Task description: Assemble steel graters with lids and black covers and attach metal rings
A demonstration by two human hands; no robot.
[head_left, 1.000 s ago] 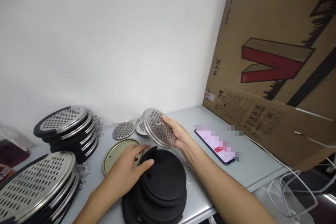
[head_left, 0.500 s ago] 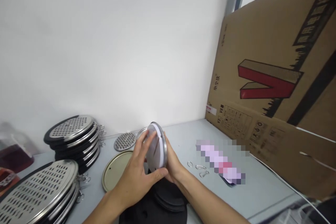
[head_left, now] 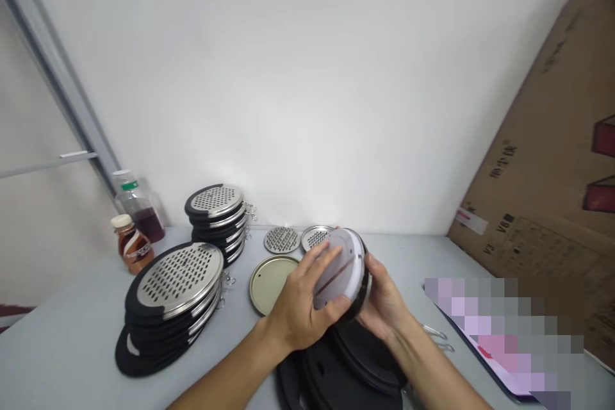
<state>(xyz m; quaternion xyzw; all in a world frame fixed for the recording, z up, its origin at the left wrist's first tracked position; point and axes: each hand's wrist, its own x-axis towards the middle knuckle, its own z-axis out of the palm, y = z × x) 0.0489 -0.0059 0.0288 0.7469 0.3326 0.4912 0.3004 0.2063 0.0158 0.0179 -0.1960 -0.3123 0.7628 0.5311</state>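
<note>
My left hand (head_left: 298, 300) has its fingers and thumb closed on a round, translucent white plastic disc (head_left: 342, 272) that has a dark slot across its face. Pressed behind the disc is a darker round piece with a metal rim (head_left: 364, 291), which my right hand (head_left: 388, 302) grips from the right. Both pieces are held tilted together in the air, and the back is hidden. Under my hands lie several black round pieces (head_left: 350, 375). An olive-coloured round plate (head_left: 266, 288) rests beside my left hand, partly covered by it.
Two stacks of black-edged round graters, one nearer (head_left: 180, 275) and one farther (head_left: 216, 200), stand at left. A loose perforated disc (head_left: 282, 240) and a rimmed one (head_left: 314, 237) lie by the wall. Bottles (head_left: 144, 214), wire clips (head_left: 436, 332), a blurred flat object (head_left: 500, 352) and a carton (head_left: 523, 205) surround.
The view has swung left, bringing the bottles and both stacks fully in. Between my hands the white disc has turned to show more of its face, with the dark piece visible behind it.
</note>
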